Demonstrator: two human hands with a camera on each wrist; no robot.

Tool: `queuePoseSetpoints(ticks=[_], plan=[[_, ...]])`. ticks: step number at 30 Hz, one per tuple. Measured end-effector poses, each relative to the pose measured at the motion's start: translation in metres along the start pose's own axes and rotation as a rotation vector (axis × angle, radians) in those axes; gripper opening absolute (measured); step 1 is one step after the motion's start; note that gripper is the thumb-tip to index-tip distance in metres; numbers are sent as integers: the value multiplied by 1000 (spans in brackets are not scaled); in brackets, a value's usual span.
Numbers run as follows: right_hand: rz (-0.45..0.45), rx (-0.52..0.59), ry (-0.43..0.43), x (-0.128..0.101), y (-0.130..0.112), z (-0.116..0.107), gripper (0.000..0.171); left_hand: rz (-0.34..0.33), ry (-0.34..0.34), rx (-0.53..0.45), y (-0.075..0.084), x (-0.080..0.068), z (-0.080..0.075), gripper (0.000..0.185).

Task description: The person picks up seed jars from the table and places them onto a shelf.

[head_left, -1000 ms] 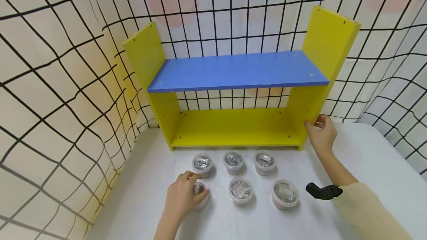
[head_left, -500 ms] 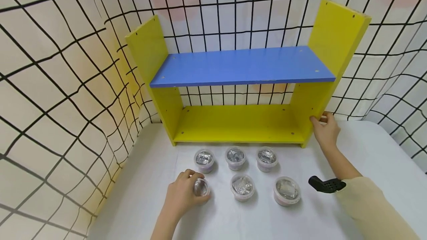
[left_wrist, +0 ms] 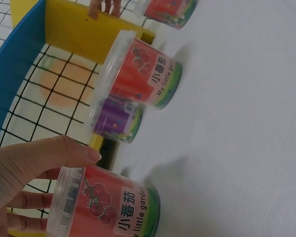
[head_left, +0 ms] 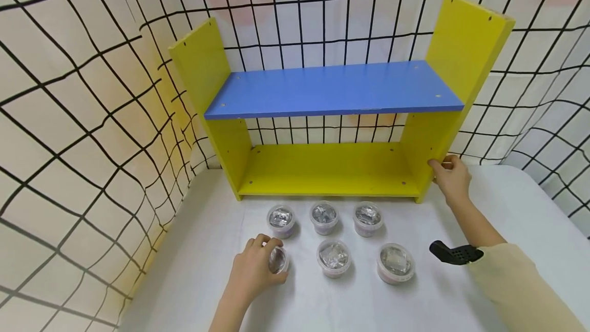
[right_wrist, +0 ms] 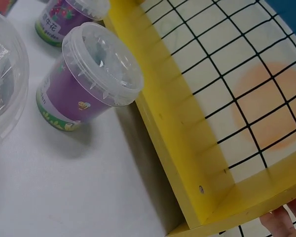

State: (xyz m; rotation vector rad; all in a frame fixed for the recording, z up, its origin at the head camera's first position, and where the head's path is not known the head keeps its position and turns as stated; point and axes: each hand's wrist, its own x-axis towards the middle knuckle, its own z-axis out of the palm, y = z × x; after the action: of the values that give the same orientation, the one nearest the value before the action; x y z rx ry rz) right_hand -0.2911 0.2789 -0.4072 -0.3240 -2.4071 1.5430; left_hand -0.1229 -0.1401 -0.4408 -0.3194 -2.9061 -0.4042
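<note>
Tomato-label tub (head_left: 278, 260), lower left of head view: likely light, rigid, slick plastic; left hand (head_left: 252, 272) curled round its lidded rim. Right hand (head_left: 452, 177) gripped the yellow shelf (head_left: 417, 160) side panel.

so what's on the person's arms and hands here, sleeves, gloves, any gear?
Both hands are bare, no gloves or rings visible. The right hand comes out of a loose pale beige sleeve pushed up the forearm, with a small black perforated device sticking out near its cuff. The left hand has a bare forearm as far as the head view shows. No cables or markings visible.
</note>
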Motion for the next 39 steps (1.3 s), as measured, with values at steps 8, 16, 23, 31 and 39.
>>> queuePoseSetpoints(ticks=[8,16,23,31,39], plan=[[17,-5,-2,0,-1,-2,46,17,-9,9,1,0,-1,54],[49,16,-27,0,-2,-4,51,33,6,32,1,-1,1,54],[133,206,40,-1,-4,-6,29,28,2,20,2,-1,-1,53],[333,641,141,-5,-5,-5,27,29,-1,9,0,-2,0,54],[349,667,173,-4,-7,0,28,38,12,-11,-2,-1,2,53]])
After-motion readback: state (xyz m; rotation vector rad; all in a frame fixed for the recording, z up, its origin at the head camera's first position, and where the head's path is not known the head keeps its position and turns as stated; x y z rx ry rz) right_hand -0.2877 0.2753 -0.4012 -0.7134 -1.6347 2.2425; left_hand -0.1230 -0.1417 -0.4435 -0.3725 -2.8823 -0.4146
